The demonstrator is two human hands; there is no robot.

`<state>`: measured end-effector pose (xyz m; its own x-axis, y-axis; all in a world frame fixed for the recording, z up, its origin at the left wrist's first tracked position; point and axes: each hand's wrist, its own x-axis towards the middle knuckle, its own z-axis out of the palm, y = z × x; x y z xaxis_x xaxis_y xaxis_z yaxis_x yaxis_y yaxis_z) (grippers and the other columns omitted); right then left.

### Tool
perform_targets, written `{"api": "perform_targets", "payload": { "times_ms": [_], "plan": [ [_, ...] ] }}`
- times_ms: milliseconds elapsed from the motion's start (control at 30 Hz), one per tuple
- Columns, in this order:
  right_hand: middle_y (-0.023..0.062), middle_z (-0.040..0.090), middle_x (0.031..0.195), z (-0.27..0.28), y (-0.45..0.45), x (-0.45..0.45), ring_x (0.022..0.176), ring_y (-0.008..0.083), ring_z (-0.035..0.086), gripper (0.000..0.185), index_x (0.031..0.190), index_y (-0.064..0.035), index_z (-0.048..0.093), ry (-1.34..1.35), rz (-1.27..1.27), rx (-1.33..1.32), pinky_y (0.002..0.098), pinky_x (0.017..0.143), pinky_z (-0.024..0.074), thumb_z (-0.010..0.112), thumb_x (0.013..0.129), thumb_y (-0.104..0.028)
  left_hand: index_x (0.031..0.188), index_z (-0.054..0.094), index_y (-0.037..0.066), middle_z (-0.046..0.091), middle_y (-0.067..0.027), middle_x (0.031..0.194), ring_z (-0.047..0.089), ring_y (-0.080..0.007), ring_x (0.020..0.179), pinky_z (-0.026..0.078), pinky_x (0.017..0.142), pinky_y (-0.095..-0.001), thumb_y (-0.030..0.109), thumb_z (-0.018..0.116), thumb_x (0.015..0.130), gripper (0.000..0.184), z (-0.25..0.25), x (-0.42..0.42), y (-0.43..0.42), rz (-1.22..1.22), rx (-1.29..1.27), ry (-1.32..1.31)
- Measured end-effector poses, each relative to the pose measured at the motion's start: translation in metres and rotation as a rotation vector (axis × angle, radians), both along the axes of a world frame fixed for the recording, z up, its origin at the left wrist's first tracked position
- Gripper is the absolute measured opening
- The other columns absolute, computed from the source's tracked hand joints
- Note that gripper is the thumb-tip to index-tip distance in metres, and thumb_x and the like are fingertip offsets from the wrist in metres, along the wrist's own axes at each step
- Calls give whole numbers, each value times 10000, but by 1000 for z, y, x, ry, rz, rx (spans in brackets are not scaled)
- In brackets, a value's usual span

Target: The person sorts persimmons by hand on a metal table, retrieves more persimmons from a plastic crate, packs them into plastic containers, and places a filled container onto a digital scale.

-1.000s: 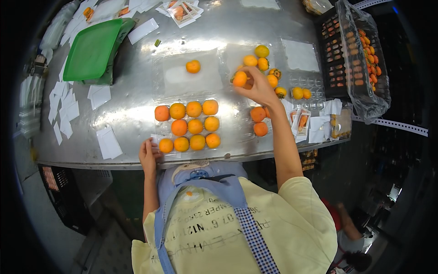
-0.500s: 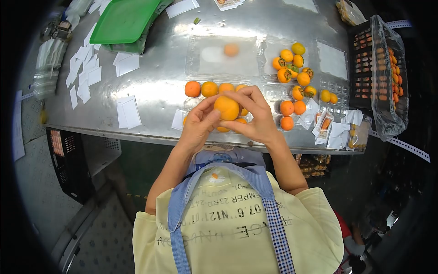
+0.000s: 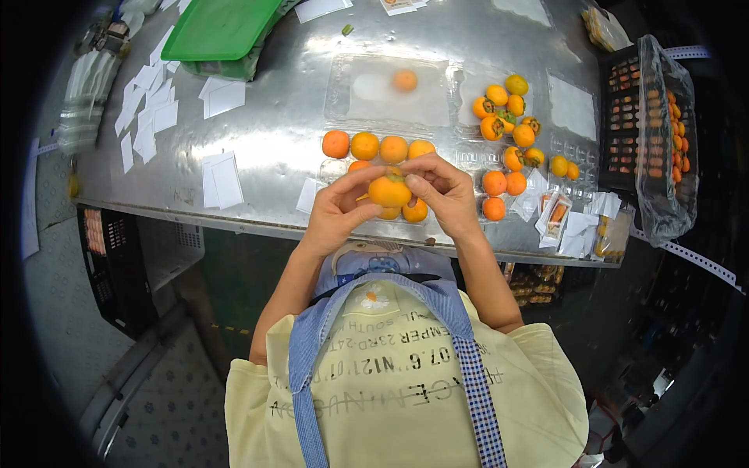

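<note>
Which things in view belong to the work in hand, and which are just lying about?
Likely in the job: held persimmon; left hand; right hand; persimmon rows; loose persimmons.

Seemingly lying about: green tray; white cards; green scrap.

A green tray (image 3: 218,31) sits on the left side of the shiny table (image 3: 277,117). White papers (image 3: 165,117) lie near it. A black box (image 3: 117,269) is lower down, on the left.

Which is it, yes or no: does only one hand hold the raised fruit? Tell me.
No, the left hand and right hand hold the fruit between them.
</note>
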<state>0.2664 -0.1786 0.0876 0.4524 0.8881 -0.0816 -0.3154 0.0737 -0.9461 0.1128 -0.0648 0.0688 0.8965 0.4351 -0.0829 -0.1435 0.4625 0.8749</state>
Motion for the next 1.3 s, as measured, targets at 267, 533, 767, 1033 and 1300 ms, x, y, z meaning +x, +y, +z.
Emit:
{"api": "perform_targets", "payload": {
  "times_ms": [267,533,767,1033,1300],
  "plan": [
    [58,584,952,-4,-4,-1,735,104,573,160,1010,22,624,18,44,-61,225,608,471,606,868,-51,1294,468,16,503,-118,1270,534,-225,1126,482,936,-387,14,565,861,444,-1,-3,-3,-26,-232,17],
    [73,577,974,3,-2,0,792,141,603,310,1028,-32,627,-666,27,-104,242,656,490,729,751,-129,1322,396,29,462,-117,1295,523,-221,1140,498,910,-354,74,585,870,492,-8,-4,-2,29,-218,92],
    [99,584,998,-5,8,-14,843,265,609,479,1109,-70,550,-1135,69,-111,333,683,507,742,681,-163,1312,401,23,494,-129,1162,587,-188,993,523,820,-302,53,601,858,496,-11,-7,-7,88,-113,272],
    [89,572,941,-27,30,-2,740,243,578,483,1057,-72,553,-981,22,-305,320,641,490,756,642,-214,1285,444,48,536,-121,1111,608,-183,908,524,758,-283,196,575,903,430,-21,-41,41,446,26,482],
    [79,565,974,-60,75,-45,872,272,567,469,1041,-81,576,-1248,153,-165,364,673,471,748,644,-261,1250,479,49,564,-86,1034,598,-150,848,497,708,-256,210,611,884,421,-82,-77,39,504,-45,617]
  ]
}}
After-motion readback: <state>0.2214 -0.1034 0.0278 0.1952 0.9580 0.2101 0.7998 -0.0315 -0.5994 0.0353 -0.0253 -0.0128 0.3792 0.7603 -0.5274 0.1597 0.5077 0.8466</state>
